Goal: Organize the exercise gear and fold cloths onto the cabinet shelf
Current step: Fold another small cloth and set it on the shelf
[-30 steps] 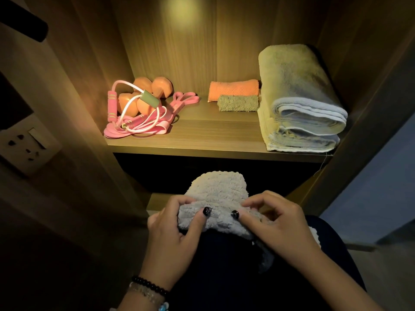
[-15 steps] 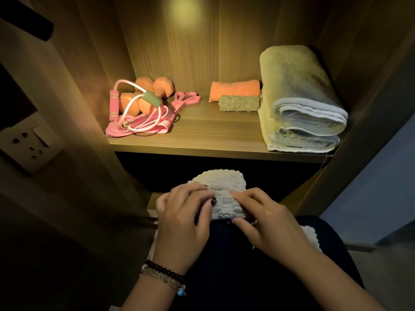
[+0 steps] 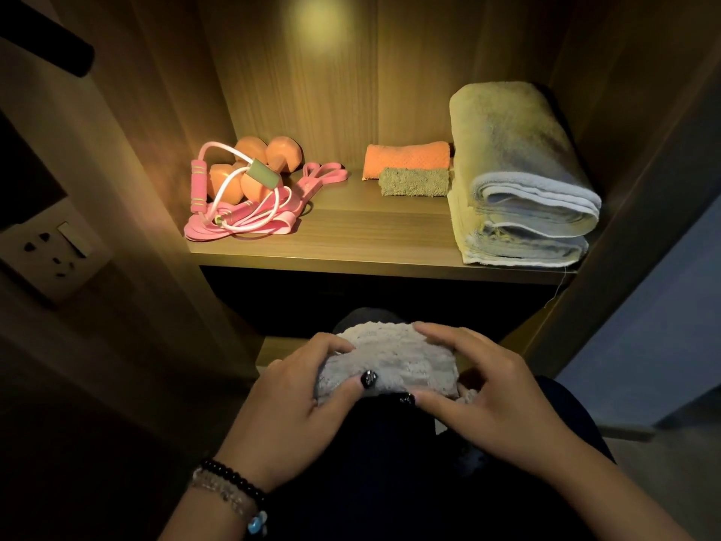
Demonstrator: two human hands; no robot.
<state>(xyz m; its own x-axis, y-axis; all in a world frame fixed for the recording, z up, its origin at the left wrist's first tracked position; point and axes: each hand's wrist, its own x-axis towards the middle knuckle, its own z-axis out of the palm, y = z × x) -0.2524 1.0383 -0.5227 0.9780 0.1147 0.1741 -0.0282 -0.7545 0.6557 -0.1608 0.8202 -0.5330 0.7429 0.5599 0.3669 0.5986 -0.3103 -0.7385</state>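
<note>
A small fluffy grey cloth [image 3: 394, 361], folded, lies on my dark-clad knee below the shelf. My left hand [image 3: 296, 408] grips its left end, thumb on top near the front edge. My right hand [image 3: 483, 388] holds its right end, fingers over the top and thumb under the front edge. On the lit wooden shelf [image 3: 351, 236] sit orange dumbbells [image 3: 269, 154], a pink skipping rope [image 3: 234, 205] and pink resistance bands [image 3: 324, 175] at the left. A folded orange cloth [image 3: 405, 158] and a small olive cloth [image 3: 413, 183] lie at the back, beside stacked large towels [image 3: 519, 181].
Wooden cabinet walls close in on both sides of the shelf. A wall socket plate [image 3: 47, 251] is mounted at the left. Below the shelf is a dark compartment [image 3: 370, 298] with a lower board edge behind my knee.
The grey cloth has been folded over toward me into a wider, thicker bundle. Both hands have shifted to its two ends, the left thumb now on top.
</note>
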